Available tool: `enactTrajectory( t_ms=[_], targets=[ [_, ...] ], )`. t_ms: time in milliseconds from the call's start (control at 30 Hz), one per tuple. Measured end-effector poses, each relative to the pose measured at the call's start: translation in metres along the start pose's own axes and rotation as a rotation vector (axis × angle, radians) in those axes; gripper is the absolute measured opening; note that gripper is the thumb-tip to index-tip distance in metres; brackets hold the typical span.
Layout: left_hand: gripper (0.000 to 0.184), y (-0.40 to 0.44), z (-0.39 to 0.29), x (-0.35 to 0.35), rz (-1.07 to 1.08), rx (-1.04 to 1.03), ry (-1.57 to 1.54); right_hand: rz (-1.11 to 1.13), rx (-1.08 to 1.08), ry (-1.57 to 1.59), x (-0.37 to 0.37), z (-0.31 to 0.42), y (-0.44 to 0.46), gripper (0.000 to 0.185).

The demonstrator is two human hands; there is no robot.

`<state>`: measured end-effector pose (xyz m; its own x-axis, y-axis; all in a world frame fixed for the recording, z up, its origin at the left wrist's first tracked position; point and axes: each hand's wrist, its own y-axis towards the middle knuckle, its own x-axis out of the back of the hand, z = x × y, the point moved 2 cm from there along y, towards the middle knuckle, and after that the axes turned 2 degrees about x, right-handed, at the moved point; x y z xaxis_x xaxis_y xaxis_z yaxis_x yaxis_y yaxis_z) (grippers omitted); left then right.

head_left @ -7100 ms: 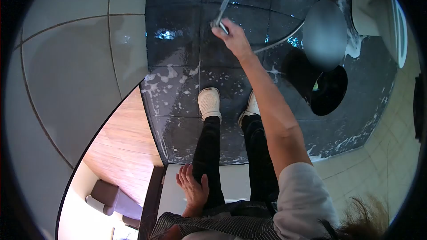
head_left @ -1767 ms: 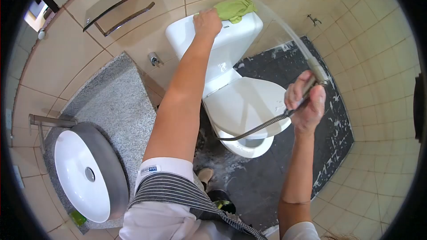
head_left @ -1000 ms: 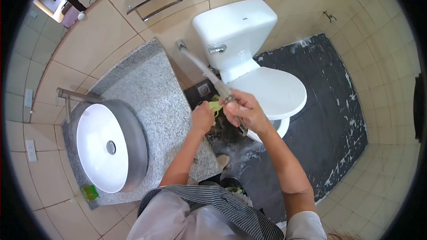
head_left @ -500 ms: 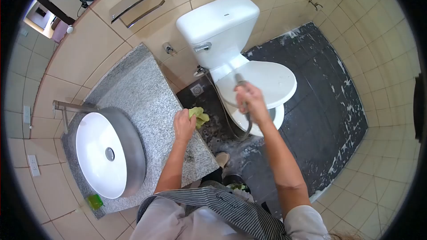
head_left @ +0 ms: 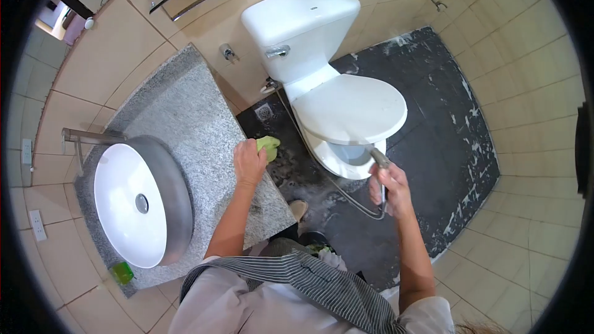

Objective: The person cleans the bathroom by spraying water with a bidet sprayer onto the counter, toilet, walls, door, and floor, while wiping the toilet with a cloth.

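Observation:
My right hand (head_left: 393, 189) is closed around a handheld bidet sprayer (head_left: 379, 159), its head pointed at the front of the white toilet (head_left: 297, 31). From the sprayer a thin metal hose (head_left: 352, 201) loops down and back toward the wall beside the tank. The toilet lid (head_left: 349, 108) is lowered at a slant, with part of the bowl opening (head_left: 349, 153) showing beneath it. At the counter's right edge, my left hand (head_left: 249, 162) grips a yellow-green cloth (head_left: 268, 147); the fingers are partly hidden.
On the left, a round vessel sink (head_left: 170, 201) with a tap (head_left: 93, 137) stands on the granite counter (head_left: 210, 124). A green sponge-like block (head_left: 122, 273) lies at its corner. White foam streaks the dark wet floor (head_left: 433, 142). A floor drain (head_left: 264, 111) lies beside the toilet.
My right hand has moved with the sprayer from over the lid down and right, to the front of the bowl. The left hand keeps the cloth at the counter edge. The view has shifted slightly.

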<state>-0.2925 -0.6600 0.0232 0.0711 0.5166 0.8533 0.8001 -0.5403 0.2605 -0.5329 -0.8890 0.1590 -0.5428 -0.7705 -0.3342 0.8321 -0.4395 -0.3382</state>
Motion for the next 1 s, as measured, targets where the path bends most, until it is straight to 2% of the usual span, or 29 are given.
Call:
enactTrajectory(
  t_ms=[67,233,400,500,600,700,867,1000],
  targets=[
    [0.020,0.000,0.000,0.000,-0.006,0.006,-0.029,-0.102,0.104,-0.064,0.019,0.009,-0.018,0.040],
    [0.020,0.000,0.001,0.000,-0.014,0.008,-0.071,-0.320,0.323,0.021,0.048,0.027,-0.045,0.042],
    [0.020,0.000,0.001,0.001,-0.008,-0.001,-0.073,-0.166,0.161,0.047,0.023,0.001,-0.059,0.047],
    [0.020,0.000,0.003,-0.001,-0.028,-0.027,-0.069,-0.110,0.135,0.036,0.019,0.000,-0.057,0.045],
    [0.020,0.000,0.003,0.000,-0.020,-0.019,-0.066,-0.243,0.368,-0.043,0.034,0.027,-0.036,0.043],
    [0.019,0.001,0.003,0.001,-0.016,-0.010,-0.045,-0.276,0.355,-0.004,0.033,0.027,-0.020,0.044],
    [0.019,0.001,0.005,-0.001,-0.020,-0.010,-0.038,0.011,-0.020,0.081,-0.013,-0.019,0.001,0.040],
    [0.019,0.003,-0.002,0.006,0.006,0.010,-0.037,-0.040,0.075,0.094,-0.023,-0.012,0.047,0.038]
  ],
)
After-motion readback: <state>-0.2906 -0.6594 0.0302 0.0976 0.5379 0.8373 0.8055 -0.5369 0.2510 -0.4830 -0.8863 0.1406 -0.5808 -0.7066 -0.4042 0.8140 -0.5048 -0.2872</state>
